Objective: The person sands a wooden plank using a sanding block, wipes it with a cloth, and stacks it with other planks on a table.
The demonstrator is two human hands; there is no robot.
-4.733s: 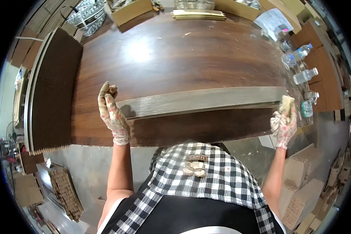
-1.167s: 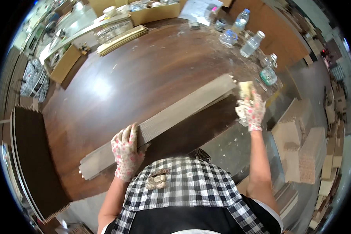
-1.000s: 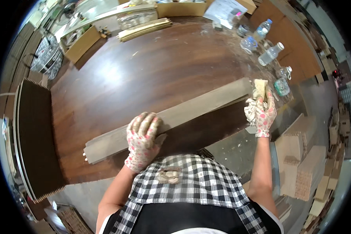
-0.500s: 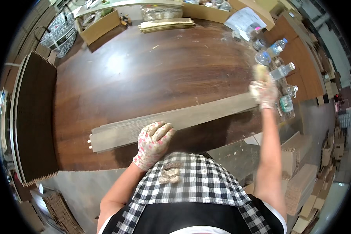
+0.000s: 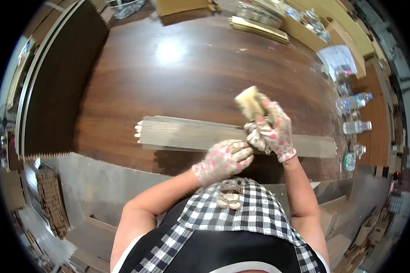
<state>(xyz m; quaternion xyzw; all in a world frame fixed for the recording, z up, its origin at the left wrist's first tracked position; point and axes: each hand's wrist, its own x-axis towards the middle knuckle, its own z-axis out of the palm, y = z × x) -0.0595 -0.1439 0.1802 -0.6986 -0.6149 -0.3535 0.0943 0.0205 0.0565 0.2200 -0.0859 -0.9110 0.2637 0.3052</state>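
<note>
The grey plank (image 5: pixel 191 135) is a long, narrow, flat board with a pale, streaked grain and a notched left end. It lies flat on the dark brown table (image 5: pixel 187 68), near the table's lower edge at centre frame. Its long axis runs roughly left to right, dipping slightly toward the right, where the far end reaches the right-hand table edge.

The left hand (image 5: pixel 223 160), in a white glove with pink spots, rests palm down on the plank's near edge, fingers curled loosely; it grips nothing. The right hand (image 5: pixel 271 132), gloved alike, is closed around a pale tan block (image 5: pixel 249 103), held just above the plank's middle portion.

A dark ridged panel (image 5: pixel 54 86) lies at the left of the frame. Clear bottles (image 5: pixel 355 123) stand at the right edge. Flat strips (image 5: pixel 258 29) sit at upper centre.
</note>
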